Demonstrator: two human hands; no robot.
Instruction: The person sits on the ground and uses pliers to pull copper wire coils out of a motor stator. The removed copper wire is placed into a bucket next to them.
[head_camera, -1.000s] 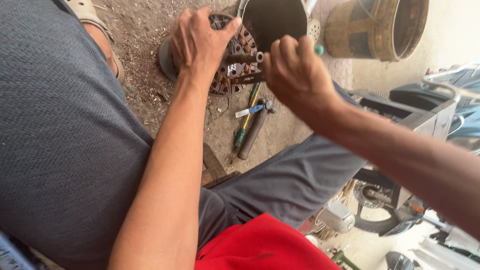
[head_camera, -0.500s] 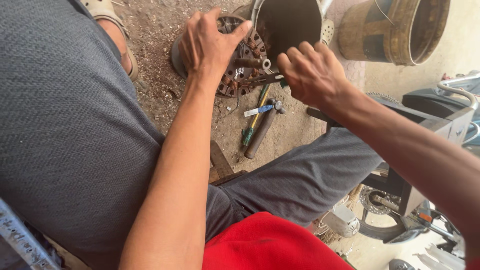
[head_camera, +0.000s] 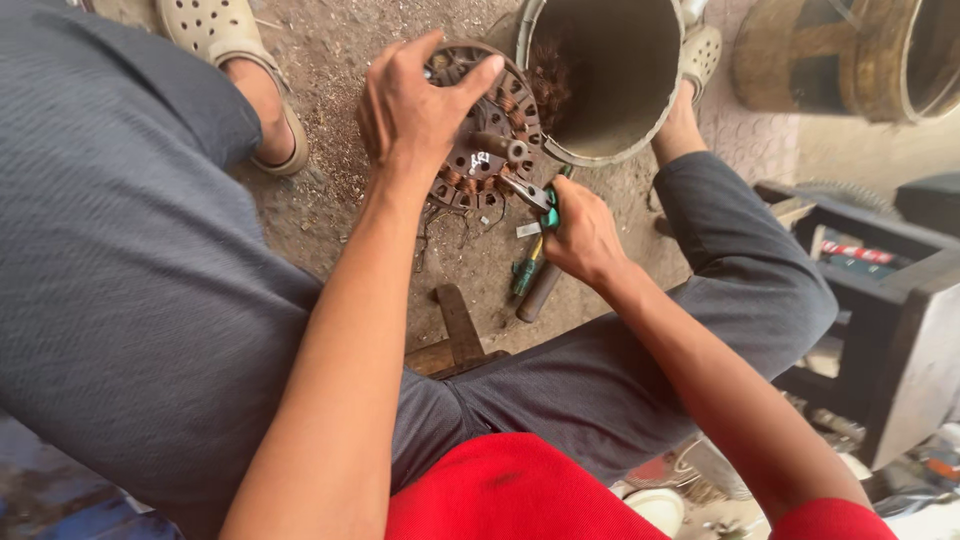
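Here the person sits low with knees apart, working on the dirt floor (head_camera: 330, 210) between the feet. The left hand (head_camera: 415, 105) lies spread over a round motor core (head_camera: 480, 135) ringed with copper windings, fingers wide and pressing on its face, apparently to keep it from turning or sliding. The right hand (head_camera: 580, 235) is closed around green-handled pliers (head_camera: 540, 200), whose metal tip meets the lower edge of the core beside the central shaft; the grip looks set for pulling at the winding. A metal bucket (head_camera: 660, 110) stands just behind the core, touching or nearly so, with reddish wire scraps visible inside. On the floor near the right hand lie a screwdriver (head_camera: 523, 275) and a dark rod (head_camera: 540, 290), close by. A wooden block (head_camera: 455, 335) sits between the legs. Floor is gritty, strewn with fine debris. A sandal (head_camera: 215, 30) shows upper left; a wooden drum (head_camera: 830, 60) and a dark stand (head_camera: 890, 300) stand at right.
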